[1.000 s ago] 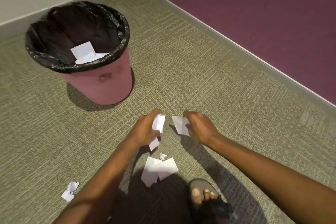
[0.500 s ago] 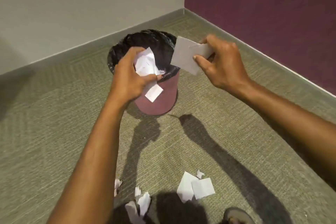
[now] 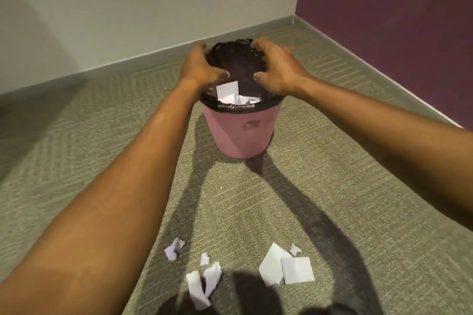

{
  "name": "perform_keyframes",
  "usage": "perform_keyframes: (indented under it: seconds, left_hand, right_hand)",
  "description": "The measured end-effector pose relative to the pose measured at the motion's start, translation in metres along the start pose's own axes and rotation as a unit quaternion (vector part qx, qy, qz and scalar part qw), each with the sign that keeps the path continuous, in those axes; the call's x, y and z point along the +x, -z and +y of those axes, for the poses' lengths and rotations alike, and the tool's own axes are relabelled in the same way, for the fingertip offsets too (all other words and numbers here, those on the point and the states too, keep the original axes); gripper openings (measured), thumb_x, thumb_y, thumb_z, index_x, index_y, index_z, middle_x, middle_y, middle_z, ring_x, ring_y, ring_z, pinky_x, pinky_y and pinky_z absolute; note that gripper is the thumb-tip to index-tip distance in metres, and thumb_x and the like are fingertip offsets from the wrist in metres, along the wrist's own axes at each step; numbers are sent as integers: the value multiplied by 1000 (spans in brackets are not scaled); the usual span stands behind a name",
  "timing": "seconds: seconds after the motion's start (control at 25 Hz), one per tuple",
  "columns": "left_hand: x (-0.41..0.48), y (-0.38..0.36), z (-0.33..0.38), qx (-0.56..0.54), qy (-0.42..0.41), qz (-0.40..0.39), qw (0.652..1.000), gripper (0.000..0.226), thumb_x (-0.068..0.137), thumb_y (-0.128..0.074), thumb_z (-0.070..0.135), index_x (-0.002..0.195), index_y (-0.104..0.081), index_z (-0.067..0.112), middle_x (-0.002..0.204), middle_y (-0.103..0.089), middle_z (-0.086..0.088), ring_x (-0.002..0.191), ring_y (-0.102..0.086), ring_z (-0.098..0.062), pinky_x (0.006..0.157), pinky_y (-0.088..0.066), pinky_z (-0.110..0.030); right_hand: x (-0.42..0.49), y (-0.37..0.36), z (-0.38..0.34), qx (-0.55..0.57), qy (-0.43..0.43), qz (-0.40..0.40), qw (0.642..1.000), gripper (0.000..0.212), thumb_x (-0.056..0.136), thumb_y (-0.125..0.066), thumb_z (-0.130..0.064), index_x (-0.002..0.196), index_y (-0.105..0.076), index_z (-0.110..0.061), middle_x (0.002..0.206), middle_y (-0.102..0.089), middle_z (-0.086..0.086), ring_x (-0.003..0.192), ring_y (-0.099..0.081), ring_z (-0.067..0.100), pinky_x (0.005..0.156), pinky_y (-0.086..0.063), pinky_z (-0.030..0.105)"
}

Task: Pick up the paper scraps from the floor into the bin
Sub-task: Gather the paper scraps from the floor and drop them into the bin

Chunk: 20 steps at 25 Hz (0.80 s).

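Observation:
A pink bin point(image 3: 240, 133) with a black liner stands on the carpet near the corner, with white paper pieces point(image 3: 231, 94) lying inside it. My left hand point(image 3: 201, 68) and my right hand point(image 3: 277, 68) hover over the bin's mouth, fingers spread and holding nothing. Several white scraps lie on the floor close to me: two flat squares point(image 3: 286, 267), a crumpled piece point(image 3: 174, 248) and torn strips point(image 3: 203, 284).
Olive carpet point(image 3: 345, 186) runs to a grey baseboard. A pale wall point(image 3: 128, 7) is behind the bin and a dark purple wall point(image 3: 396, 20) on the right. My arms cast long shadows across the floor.
Both hands carried paper from the floor up to the bin and let it go. They now hang open above it, and more paper lies inside.

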State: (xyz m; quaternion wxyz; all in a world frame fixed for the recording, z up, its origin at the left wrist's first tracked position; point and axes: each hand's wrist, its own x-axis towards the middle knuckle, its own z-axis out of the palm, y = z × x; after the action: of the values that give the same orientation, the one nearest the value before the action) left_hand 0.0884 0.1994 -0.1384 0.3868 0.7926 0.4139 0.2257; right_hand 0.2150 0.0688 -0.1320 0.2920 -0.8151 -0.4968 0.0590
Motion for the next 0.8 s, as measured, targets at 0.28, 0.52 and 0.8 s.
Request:
perform_keyframes:
  seconds: [0.28, 0.52, 0.8]
  left_hand:
    - [-149, -44, -108, 49, 20, 70, 996, 12, 90, -57, 19, 81, -63, 14, 71, -61, 3, 66, -61, -13, 53, -41, -23]
    - [-256, -131, -168, 301, -100, -286, 904, 51, 85, -58, 40, 129, -46, 19, 127, -50, -7, 117, -46, -28, 98, -40, -41]
    - [-272, -89, -220, 396, -39, -273, 876, 102, 70, -70, 57, 149, -13, 26, 155, -15, -16, 145, -10, -34, 114, -13, -56]
  right_hand:
    - [-123, -43, 14, -40, 52, -229, 971, 8, 90, -63, -16, 98, -66, -16, 95, -68, -1, 89, -65, 17, 72, -53, 30]
    - [-247, -126, 82, -230, -1, -480, 847, 69, 79, -74, -41, 135, -39, -21, 129, -47, 10, 113, -53, 33, 79, -46, 37]
    - [-313, -157, 106, -289, 104, -434, 847, 117, 77, -78, -14, 151, 10, -34, 161, 13, 13, 138, -18, 46, 93, -40, 61]
